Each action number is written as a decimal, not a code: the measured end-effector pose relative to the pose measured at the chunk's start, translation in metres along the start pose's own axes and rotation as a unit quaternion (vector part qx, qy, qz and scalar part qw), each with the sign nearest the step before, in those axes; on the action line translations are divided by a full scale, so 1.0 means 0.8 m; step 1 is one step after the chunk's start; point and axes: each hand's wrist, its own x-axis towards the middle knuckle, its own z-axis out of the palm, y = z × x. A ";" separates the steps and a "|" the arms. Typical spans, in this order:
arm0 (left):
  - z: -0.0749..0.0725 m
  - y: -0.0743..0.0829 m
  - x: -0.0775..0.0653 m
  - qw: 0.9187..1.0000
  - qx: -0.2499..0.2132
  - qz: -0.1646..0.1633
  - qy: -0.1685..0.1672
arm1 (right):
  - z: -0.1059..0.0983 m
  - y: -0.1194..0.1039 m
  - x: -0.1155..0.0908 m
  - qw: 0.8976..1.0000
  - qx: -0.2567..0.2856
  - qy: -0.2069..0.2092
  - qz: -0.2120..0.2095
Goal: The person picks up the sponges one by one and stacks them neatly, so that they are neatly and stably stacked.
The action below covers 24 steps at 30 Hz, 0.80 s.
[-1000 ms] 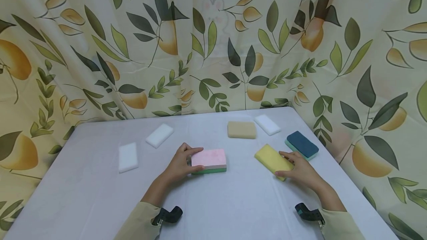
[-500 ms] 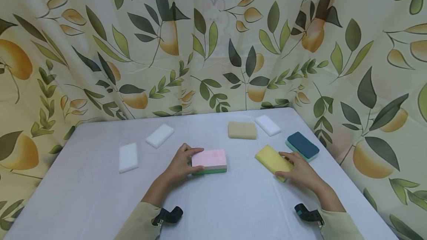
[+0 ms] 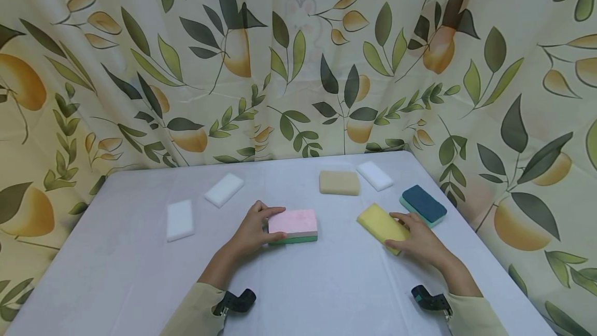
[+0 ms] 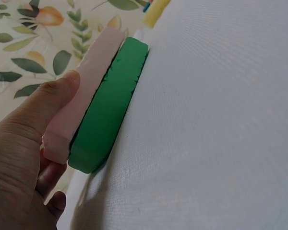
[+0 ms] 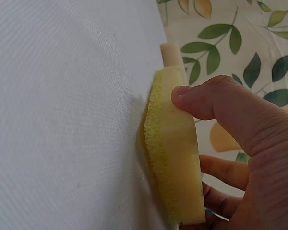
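Around the middle of the white cloth-covered tabletop (image 3: 326, 289) there's a pink-over-green rectangular foam block (image 3: 294, 221), and the left hand (image 3: 252, 229) pinches it near-to-far, probably so it won't shift. The right hand (image 3: 417, 237) pinches a yellow rectangular sponge (image 3: 379, 222) likewise, with a navy-and-teal rectangular sponge (image 3: 424, 204) just beyond.

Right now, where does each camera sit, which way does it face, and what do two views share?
Head: worn on the head, facing forward and down at the white table; left hand, right hand and both sleeves show.
Left wrist: worn on that wrist, facing the pink-and-green sponge; left thumb and left fingers show.
Right wrist: worn on that wrist, facing the yellow sponge; right thumb and right fingers show.
Shared: head and left wrist both show the pink-and-green sponge.
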 end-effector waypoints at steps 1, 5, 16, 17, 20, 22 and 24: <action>0.000 0.000 0.000 1.000 0.001 0.000 0.000 | 0.000 0.000 0.000 1.000 0.000 0.000 0.001; 0.000 0.000 0.000 1.000 0.006 -0.001 0.000 | 0.002 0.000 0.000 1.000 -0.003 0.002 0.003; -0.003 0.003 -0.001 1.000 0.010 -0.007 -0.003 | 0.004 -0.002 0.007 1.000 -0.005 0.005 -0.013; -0.002 0.002 -0.001 1.000 0.008 -0.005 -0.003 | 0.004 -0.002 0.008 1.000 -0.005 0.005 -0.014; -0.001 0.001 -0.001 1.000 0.002 0.001 -0.002 | 0.003 -0.004 0.010 1.000 -0.008 0.001 -0.013; -0.001 0.000 -0.001 1.000 -0.001 0.004 0.000 | 0.002 -0.006 0.012 1.000 -0.011 -0.003 -0.012; -0.001 0.000 -0.001 1.000 -0.004 0.005 0.000 | 0.001 -0.008 0.013 1.000 -0.015 -0.005 -0.010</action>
